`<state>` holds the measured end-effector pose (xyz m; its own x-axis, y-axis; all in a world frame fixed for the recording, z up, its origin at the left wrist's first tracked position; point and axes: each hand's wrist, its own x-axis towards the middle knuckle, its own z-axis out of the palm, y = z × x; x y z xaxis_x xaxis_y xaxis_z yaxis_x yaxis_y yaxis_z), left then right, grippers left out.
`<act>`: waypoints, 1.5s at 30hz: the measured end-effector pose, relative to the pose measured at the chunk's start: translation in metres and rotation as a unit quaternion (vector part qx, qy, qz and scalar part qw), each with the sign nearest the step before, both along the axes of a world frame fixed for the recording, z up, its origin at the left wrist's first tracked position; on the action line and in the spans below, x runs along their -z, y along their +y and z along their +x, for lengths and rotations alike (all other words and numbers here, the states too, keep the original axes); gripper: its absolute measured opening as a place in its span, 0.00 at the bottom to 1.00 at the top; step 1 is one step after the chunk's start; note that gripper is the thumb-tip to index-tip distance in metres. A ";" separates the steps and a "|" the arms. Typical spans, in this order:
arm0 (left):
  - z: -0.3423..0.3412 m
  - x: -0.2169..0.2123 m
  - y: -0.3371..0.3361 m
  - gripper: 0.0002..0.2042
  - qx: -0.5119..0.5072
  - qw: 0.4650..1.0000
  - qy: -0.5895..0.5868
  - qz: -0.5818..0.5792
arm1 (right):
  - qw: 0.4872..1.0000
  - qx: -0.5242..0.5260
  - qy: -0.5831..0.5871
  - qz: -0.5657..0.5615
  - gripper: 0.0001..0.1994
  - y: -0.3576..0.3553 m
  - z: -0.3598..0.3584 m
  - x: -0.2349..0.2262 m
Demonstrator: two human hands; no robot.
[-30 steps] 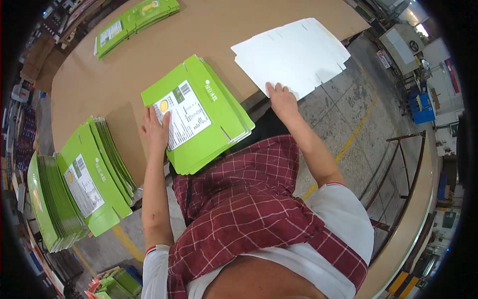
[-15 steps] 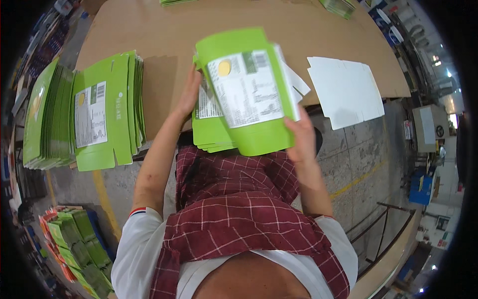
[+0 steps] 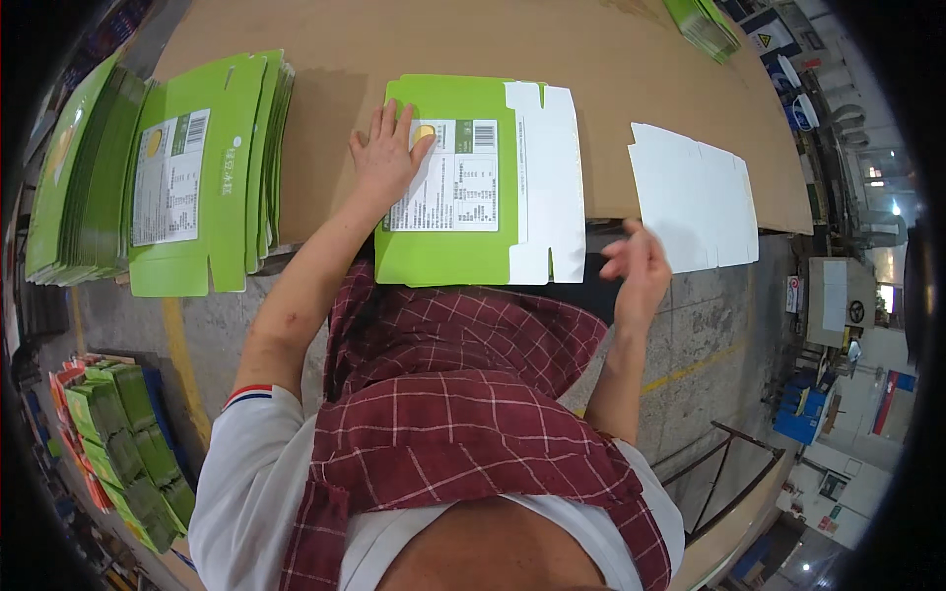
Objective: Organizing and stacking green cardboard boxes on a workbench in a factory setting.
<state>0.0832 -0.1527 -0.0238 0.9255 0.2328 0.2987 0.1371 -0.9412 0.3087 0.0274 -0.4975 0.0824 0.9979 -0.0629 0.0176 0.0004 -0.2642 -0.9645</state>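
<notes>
A flat green carton (image 3: pixel 443 258) with a white printed label lies in front of me at the table's near edge. A white panel (image 3: pixel 552 187) with slits extends along its right side. My left hand (image 3: pixel 386 158) rests flat on the carton's upper left, fingers spread over the label's corner. Off to the right, my right hand (image 3: pixel 639 264) is in the air with loosely bent fingers and nothing in them. It is close to the left edge of a white card blank (image 3: pixel 695 202), which overhangs the table's edge.
Two thick stacks of green cartons, a leaning stack (image 3: pixel 84 187) and a labelled stack (image 3: pixel 232 187), stand at the left. More cartons (image 3: pixel 705 25) lie at the far right of the brown table (image 3: pixel 631 69). Green bundles (image 3: pixel 128 433) are piled low at the left.
The green carton that both hands held up now lies flat. My left hand has moved onto its top, while my right hand has let go and moved right.
</notes>
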 end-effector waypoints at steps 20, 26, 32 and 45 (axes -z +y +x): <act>0.002 -0.012 -0.003 0.24 0.050 0.998 0.040 0.001 | 0.770 -0.202 -0.156 -0.585 0.33 0.104 0.046 0.072; 0.023 0.008 0.002 0.24 0.112 0.991 0.009 -0.067 | 0.861 -0.297 -0.329 -0.248 0.17 0.033 -0.004 0.042; 0.015 0.017 0.013 0.25 0.097 0.993 0.050 -0.046 | 0.783 0.078 -0.030 -0.617 0.38 -0.054 0.065 0.065; 0.017 0.022 0.015 0.25 0.091 0.993 0.055 -0.045 | 0.844 -0.047 -0.029 -0.534 0.26 -0.040 0.065 0.070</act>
<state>0.0997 -0.1376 -0.0457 0.9806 0.0800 0.1790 0.0048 -0.9225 0.3861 0.0924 -0.5372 0.0121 0.9930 0.0996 0.0629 0.1092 -0.9786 -0.1744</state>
